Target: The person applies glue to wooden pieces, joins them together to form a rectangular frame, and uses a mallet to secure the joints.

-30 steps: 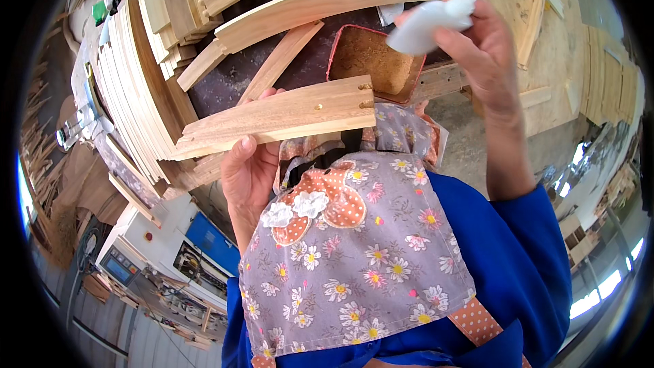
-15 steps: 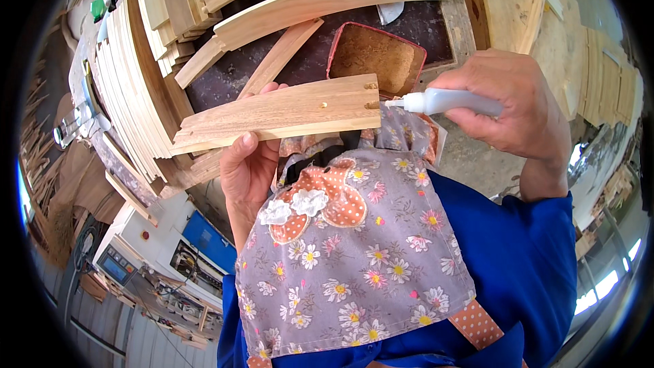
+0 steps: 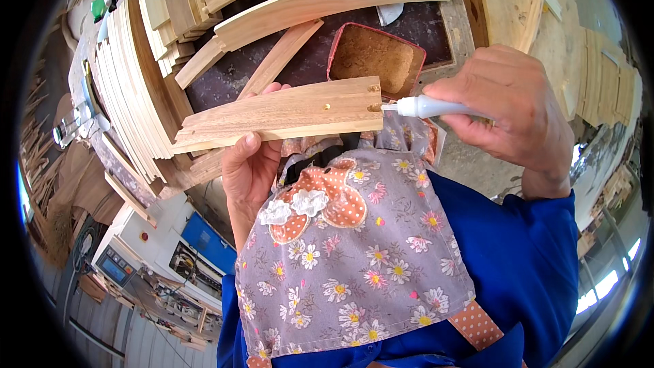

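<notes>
Far left: stack of curved wooden slats (image 3: 133, 75) on edge, w/ cluttered machine bench (image 3: 146, 259) below. Centre-left: left hand (image 3: 248, 163) closed around lower edge of flat wooden piece (image 3: 286, 114), thumb on front face, fingertips showing above top edge. Piece held roughly level, just above floral apron (image 3: 347, 259), drilled holes near its right end. Behind: long curved rails (image 3: 327, 0) across dark worktable (image 3: 306, 61); red-rimmed tray (image 3: 375, 58) of brown material just beyond piece's right end. Centre-right: right hand (image 3: 514, 116) wrapped tight around white squeeze bottle (image 3: 426, 106), nozzle tip touching hole at piece's right end. Lower right: blue sleeve (image 3: 518, 259). Far right: more pale boards (image 3: 599, 75), stacked.
</notes>
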### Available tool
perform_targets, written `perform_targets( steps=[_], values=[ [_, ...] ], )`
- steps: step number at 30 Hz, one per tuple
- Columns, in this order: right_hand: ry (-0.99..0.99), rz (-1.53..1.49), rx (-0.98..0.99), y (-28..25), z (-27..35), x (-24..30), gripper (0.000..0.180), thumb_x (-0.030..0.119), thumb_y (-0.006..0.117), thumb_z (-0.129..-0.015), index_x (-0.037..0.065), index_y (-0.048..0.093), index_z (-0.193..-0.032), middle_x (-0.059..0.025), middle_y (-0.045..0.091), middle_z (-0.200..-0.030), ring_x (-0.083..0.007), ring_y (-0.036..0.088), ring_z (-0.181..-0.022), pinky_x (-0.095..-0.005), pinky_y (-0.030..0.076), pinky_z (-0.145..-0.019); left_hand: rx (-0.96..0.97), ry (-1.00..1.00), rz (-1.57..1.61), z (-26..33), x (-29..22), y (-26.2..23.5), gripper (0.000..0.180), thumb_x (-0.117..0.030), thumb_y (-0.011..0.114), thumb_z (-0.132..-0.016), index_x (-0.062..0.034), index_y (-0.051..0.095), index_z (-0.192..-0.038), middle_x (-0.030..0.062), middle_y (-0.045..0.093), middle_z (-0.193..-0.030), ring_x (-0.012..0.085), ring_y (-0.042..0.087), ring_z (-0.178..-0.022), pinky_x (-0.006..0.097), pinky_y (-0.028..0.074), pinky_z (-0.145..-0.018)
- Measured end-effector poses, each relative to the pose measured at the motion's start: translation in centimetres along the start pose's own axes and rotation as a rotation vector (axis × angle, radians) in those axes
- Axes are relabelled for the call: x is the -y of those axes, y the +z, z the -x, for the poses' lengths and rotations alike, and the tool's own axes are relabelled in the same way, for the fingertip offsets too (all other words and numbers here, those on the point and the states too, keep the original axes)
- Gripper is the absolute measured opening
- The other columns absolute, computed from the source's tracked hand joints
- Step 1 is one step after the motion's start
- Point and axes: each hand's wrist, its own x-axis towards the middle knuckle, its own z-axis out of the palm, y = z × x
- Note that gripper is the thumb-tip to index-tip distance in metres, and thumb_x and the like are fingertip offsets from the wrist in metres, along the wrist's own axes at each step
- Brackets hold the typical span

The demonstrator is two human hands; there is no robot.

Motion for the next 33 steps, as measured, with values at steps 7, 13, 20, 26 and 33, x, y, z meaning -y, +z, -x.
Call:
perform_targets(
  steps=[7, 13, 20, 26, 33],
  values=[
    [-0.053, 0.05, -0.031, -0.09, -0.16, 0.26, 0.031, 0.005, 0.075, -0.058, 0.007, 0.069, -0.089, -0.003, 0.055, -0.065, -0.02, 0.053, -0.059, -0.0321, 0.038, -0.051, -0.005, -0.009, 0.007, -0.05, 0.03, -0.17, 0.065, 0.001, 0.071, -0.07, 0.0027, 0.039, -0.127, 0.0269, 0.041, -0.137, 0.0391, 0.036, -0.132, 0.046, 0.039, -0.107],
    [-0.095, 0.062, -0.021, -0.44, -0.16, 0.46, 0.039, 0.007, 0.075, -0.052, 0.007, 0.069, -0.09, -0.0034, 0.058, -0.067, -0.021, 0.054, -0.061, -0.0338, 0.038, -0.053, 0.007, -0.017, 0.031, -0.08, 0.04, -0.41, 0.064, 0.002, 0.07, -0.07, 0.0036, 0.04, -0.126, 0.0274, 0.04, -0.137, 0.0388, 0.035, -0.133, 0.045, 0.037, -0.109],
    [-0.106, 0.095, -0.02, -0.7, 0.04, 0.68, 0.04, 0.008, 0.076, -0.05, 0.008, 0.07, -0.09, -0.0017, 0.063, -0.071, -0.0205, 0.056, -0.062, -0.0345, 0.046, -0.059, 0.016, -0.038, 0.048, -0.18, 0.21, -0.53, 0.064, 0.001, 0.07, -0.07, 0.0034, 0.041, -0.127, 0.0272, 0.039, -0.138, 0.0385, 0.032, -0.134, 0.047, 0.032, -0.112],
    [-0.143, 0.119, -0.053, -0.8, -0.01, 0.78, 0.039, 0.009, 0.076, -0.05, 0.007, 0.071, -0.089, -0.0016, 0.063, -0.069, -0.0194, 0.055, -0.059, -0.0348, 0.046, -0.059, 0.015, -0.054, 0.069, -0.23, 0.28, -0.59, 0.064, 0.001, 0.07, -0.07, 0.0035, 0.042, -0.127, 0.0271, 0.039, -0.138, 0.038, 0.032, -0.134, 0.047, 0.033, -0.111],
    [-0.162, 0.139, -0.045, -0.88, -0.11, 0.94, 0.038, 0.011, 0.073, -0.051, 0.006, 0.071, -0.089, -0.0015, 0.062, -0.067, -0.0187, 0.054, -0.058, -0.0339, 0.046, -0.057, 0.02, -0.058, 0.04, -0.2, 0.32, -0.55, 0.063, -0.001, 0.07, -0.07, 0.0024, 0.044, -0.127, 0.0257, 0.04, -0.138, 0.0372, 0.033, -0.134, 0.047, 0.036, -0.109]
  ],
)
